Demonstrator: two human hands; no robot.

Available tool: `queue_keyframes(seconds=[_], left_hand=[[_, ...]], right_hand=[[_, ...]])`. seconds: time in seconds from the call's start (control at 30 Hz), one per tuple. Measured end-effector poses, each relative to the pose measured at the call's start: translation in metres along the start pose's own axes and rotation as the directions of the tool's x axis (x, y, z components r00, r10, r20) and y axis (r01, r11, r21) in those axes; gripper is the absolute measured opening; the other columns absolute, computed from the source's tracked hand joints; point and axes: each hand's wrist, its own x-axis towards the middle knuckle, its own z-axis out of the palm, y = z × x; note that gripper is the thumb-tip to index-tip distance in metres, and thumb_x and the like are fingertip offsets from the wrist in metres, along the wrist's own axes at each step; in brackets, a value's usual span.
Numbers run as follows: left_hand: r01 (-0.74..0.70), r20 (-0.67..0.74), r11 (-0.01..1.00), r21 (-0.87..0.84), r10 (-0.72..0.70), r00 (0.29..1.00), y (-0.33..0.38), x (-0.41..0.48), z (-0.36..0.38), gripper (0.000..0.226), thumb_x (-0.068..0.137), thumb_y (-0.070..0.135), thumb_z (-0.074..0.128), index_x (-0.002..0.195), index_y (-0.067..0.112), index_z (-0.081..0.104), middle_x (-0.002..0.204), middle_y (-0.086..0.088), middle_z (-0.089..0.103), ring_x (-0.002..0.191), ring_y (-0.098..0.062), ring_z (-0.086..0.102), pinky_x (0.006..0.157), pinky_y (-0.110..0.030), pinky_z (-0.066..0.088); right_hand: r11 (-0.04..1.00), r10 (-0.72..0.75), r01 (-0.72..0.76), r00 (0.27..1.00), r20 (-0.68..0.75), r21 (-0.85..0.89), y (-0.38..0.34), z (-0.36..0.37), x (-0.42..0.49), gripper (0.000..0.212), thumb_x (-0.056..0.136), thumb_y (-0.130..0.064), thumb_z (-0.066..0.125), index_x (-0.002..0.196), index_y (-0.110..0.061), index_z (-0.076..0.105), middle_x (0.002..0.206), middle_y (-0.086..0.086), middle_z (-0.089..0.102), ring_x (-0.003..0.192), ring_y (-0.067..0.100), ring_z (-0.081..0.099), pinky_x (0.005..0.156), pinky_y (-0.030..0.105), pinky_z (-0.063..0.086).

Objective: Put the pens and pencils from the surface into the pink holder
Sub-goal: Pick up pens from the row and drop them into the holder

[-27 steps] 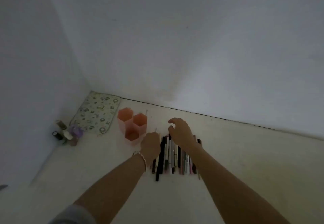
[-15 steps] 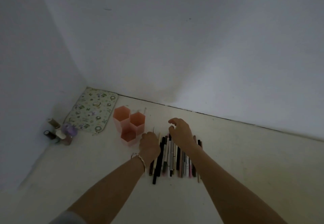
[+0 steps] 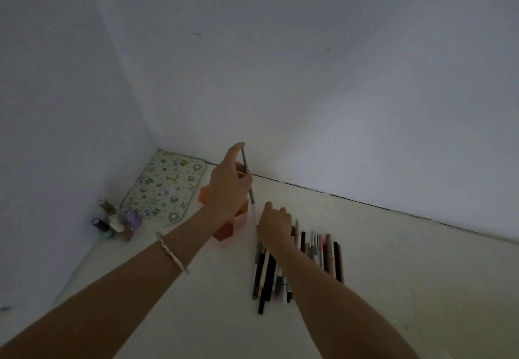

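Now — left hand (image 3: 227,187) pinches pencil (image 3: 249,187).

Both forearms are bare, no sleeves showing at all. Only thing worn is a thin pale bracelet (image 3: 172,256) on the left wrist, kinda beaded or twisted, hard to tell.

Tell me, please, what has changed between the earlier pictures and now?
The left hand has lifted a thin grey pen off the row and raised it over the pink holder. The right hand stays on the row of pens; the holder is unmoved.
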Motion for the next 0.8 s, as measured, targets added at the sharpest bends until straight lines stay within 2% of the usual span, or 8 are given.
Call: queue_keyframes(seconds=[0.1, 0.2, 0.3, 0.37, 0.5, 0.6, 0.7, 0.8], left_hand=[[-0.029, -0.069, 0.999, -0.027, 0.027, 0.997, -0.008, 0.004, -0.009, 0.059, 0.091, 0.003, 0.061, 0.141, 0.027, 0.042, 0.085, 0.007, 0.061, 0.076, -0.011, 0.067, 0.058, -0.017, 0.058], [-0.059, -0.21, 0.995, -0.075, 0.042, 0.977, -0.015, 0.014, -0.029, 0.057, 0.091, 0.004, 0.061, 0.14, 0.027, 0.044, 0.084, 0.008, 0.061, 0.074, -0.007, 0.066, 0.055, -0.011, 0.053], [-0.117, -0.39, 0.992, -0.055, 0.087, 0.917, -0.026, 0.022, -0.051, 0.054, 0.09, 0.003, 0.06, 0.138, 0.023, 0.044, 0.085, 0.009, 0.059, 0.071, 0.0, 0.065, 0.057, -0.009, 0.052], [-0.143, -0.439, 0.989, -0.033, 0.114, 0.891, -0.037, 0.022, -0.058, 0.053, 0.09, 0.002, 0.06, 0.136, 0.023, 0.043, 0.086, 0.007, 0.059, 0.07, 0.006, 0.063, 0.056, -0.006, 0.049], [-0.109, -0.35, 0.988, 0.107, 0.14, 0.926, -0.062, 0.013, -0.052, 0.047, 0.09, 0.005, 0.06, 0.13, 0.025, 0.045, 0.085, 0.007, 0.061, 0.071, -0.002, 0.063, 0.064, -0.017, 0.053], [-0.095, -0.268, 0.951, 0.295, 0.178, 0.947, -0.078, 0.001, -0.045, 0.04, 0.09, 0.01, 0.06, 0.128, 0.019, 0.052, 0.106, 0.001, 0.066, 0.098, -0.016, 0.064, 0.085, -0.027, 0.05], [-0.079, -0.364, 0.95, 0.302, 0.191, 0.911, -0.078, -0.001, -0.05, 0.04, 0.089, 0.005, 0.056, 0.129, 0.009, 0.056, 0.125, -0.008, 0.059, 0.113, -0.025, 0.056, 0.097, -0.04, 0.047], [-0.076, -0.434, 0.978, 0.196, 0.156, 0.887, -0.066, 0.005, -0.066, 0.041, 0.088, 0.002, 0.048, 0.127, 0.014, 0.054, 0.12, -0.003, 0.056, 0.102, -0.017, 0.057, 0.086, -0.039, 0.053]], right_hand=[[0.999, -0.019, 0.019, 1.0, -0.021, 0.032, -0.003, 0.014, 0.001, 0.03, 0.093, -0.011, 0.045, 0.123, -0.009, 0.044, 0.109, 0.011, 0.064, 0.104, 0.028, 0.052, 0.091, 0.037, 0.041], [0.962, 0.035, -0.022, 0.998, -0.043, 0.271, -0.003, 0.003, 0.01, 0.024, 0.092, -0.01, 0.046, 0.115, -0.004, 0.049, 0.106, 0.014, 0.065, 0.099, 0.03, 0.056, 0.084, 0.038, 0.047], [0.83, 0.161, -0.032, 0.97, -0.184, 0.558, 0.004, -0.036, 0.022, 0.028, 0.09, -0.01, 0.052, 0.117, -0.004, 0.054, 0.099, 0.011, 0.066, 0.085, 0.025, 0.062, 0.069, 0.028, 0.045], [0.739, 0.243, 0.03, 0.92, -0.308, 0.673, 0.008, -0.068, 0.028, 0.027, 0.088, -0.01, 0.054, 0.116, -0.006, 0.054, 0.085, 0.005, 0.064, 0.067, 0.016, 0.059, 0.058, 0.025, 0.041], [0.512, 0.306, 0.244, 0.845, -0.439, 0.824, -0.006, -0.117, 0.026, 0.022, 0.088, -0.006, 0.054, 0.109, -0.013, 0.052, 0.079, -0.002, 0.059, 0.069, 0.025, 0.062, 0.059, 0.033, 0.051], [0.399, 0.27, 0.374, 0.825, -0.497, 0.838, -0.028, -0.131, 0.014, 0.02, 0.09, -0.004, 0.052, 0.106, -0.017, 0.051, 0.083, -0.004, 0.059, 0.07, 0.025, 0.065, 0.056, 0.021, 0.051], [0.341, 0.211, 0.444, 0.823, -0.528, 0.829, -0.051, -0.129, 0.004, 0.02, 0.091, -0.003, 0.051, 0.107, -0.016, 0.051, 0.09, -0.001, 0.061, 0.077, 0.026, 0.068, 0.063, 0.028, 0.056], [0.373, 0.127, 0.497, 0.809, -0.573, 0.784, -0.072, -0.114, -0.004, 0.019, 0.093, -0.005, 0.05, 0.106, -0.019, 0.049, 0.093, -0.007, 0.059, 0.082, 0.019, 0.066, 0.067, 0.021, 0.055]])
